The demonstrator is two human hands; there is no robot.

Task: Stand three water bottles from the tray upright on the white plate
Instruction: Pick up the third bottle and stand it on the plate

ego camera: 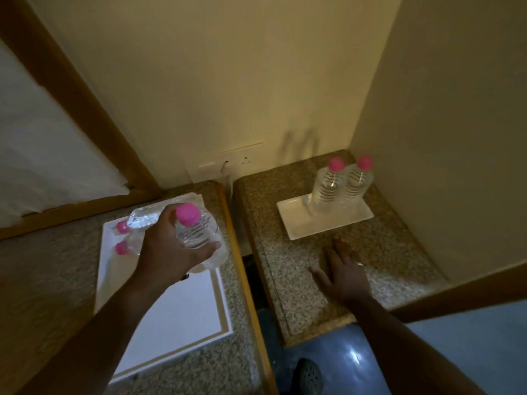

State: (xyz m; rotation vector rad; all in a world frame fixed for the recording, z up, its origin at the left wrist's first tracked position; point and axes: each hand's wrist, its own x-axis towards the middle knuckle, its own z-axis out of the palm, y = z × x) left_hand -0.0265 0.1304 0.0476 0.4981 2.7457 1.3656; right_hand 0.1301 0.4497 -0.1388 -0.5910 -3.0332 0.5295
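Observation:
My left hand (171,249) grips a clear water bottle with a pink cap (194,226), held upright above the white gold-edged tray (182,312) on the left counter. Under and behind that hand, other pink-capped bottles (125,238) lie on their sides on the tray. On the right counter a white rectangular plate (302,223) carries two upright bottles (326,189), (358,179) side by side at its far edge. My right hand (342,275) lies flat with fingers spread on the granite just in front of the plate, holding nothing.
Two speckled granite counters (393,246) are split by a narrow gap with a wooden edge (242,266). Walls close in behind and to the right. A wall socket (225,163) sits above the gap. Blue floor and a shoe (308,377) lie below.

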